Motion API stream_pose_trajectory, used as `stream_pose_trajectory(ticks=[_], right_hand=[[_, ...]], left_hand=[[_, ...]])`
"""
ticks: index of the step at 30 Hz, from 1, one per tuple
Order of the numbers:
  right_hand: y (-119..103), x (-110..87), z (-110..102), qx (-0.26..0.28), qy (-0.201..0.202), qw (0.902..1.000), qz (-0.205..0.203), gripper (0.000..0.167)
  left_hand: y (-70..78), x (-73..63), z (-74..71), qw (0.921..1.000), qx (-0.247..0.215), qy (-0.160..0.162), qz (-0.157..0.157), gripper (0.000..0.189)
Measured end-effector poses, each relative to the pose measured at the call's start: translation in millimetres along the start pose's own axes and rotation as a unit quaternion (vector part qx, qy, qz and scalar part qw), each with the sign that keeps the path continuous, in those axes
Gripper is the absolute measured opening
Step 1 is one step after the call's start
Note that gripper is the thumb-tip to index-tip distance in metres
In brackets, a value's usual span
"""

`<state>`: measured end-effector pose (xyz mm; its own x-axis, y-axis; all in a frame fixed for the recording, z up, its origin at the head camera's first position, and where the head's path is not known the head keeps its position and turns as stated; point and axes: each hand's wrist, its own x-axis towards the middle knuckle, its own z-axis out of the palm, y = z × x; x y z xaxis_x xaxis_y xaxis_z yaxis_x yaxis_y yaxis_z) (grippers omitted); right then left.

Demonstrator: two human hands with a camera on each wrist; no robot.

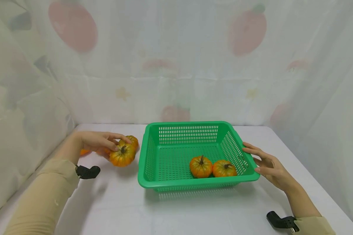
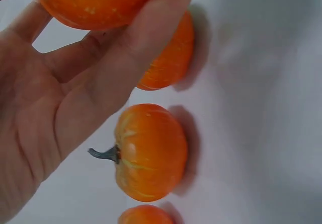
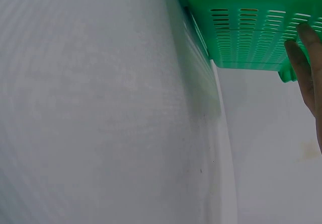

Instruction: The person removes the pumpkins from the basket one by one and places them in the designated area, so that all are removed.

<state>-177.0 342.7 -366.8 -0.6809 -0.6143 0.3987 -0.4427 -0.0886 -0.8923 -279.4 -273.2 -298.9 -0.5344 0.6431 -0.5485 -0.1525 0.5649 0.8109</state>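
Note:
My left hand point(image 1: 100, 142) grips a small orange pumpkin point(image 1: 122, 156) between thumb and fingers, left of the green basket point(image 1: 194, 183). In the left wrist view, the held pumpkin point(image 2: 95, 5) shows at the top, above the thumb. Just behind it on the table, another pumpkin point(image 1: 133, 141) is partly covered. My right hand point(image 1: 272, 168) touches the basket's right side, its fingers fairly straight at the rim. Fingertips point(image 3: 299, 58) lie against the slotted outer wall in the right wrist view. Two pumpkins, one upright point(image 1: 200, 167) and one tilted point(image 1: 225, 168), sit inside the basket at front right.
More pumpkins stand in a row under the left hand, among them one with a dark curved stem point(image 2: 151, 153) and one cut off by the frame point(image 2: 146, 215). A white cloth covers the table point(image 1: 194, 215). Printed curtains point(image 1: 206, 98) hang behind and at both sides.

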Motion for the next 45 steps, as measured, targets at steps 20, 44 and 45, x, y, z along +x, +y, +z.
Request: stream_pose_trajectory(ticks=[20,44,45], right_hand=[[0.3,0.3,0.5,0.003,-0.005,0.9999,-0.010,0.063],[0.4,-0.5,1.1,-0.011,0.006,0.9999,-0.007,0.063],[0.5,-0.3,1.2,-0.009,0.006,0.9999,-0.006,0.062]], left_hand=[[-33.6,13.7,9.5,0.9995,-0.026,0.016,-0.012,0.051],[-37.0,16.2,16.4,0.9985,-0.038,0.031,-0.021,0.054],[-37.3,16.0,16.4,0.9986,-0.037,0.033,-0.021,0.053]])
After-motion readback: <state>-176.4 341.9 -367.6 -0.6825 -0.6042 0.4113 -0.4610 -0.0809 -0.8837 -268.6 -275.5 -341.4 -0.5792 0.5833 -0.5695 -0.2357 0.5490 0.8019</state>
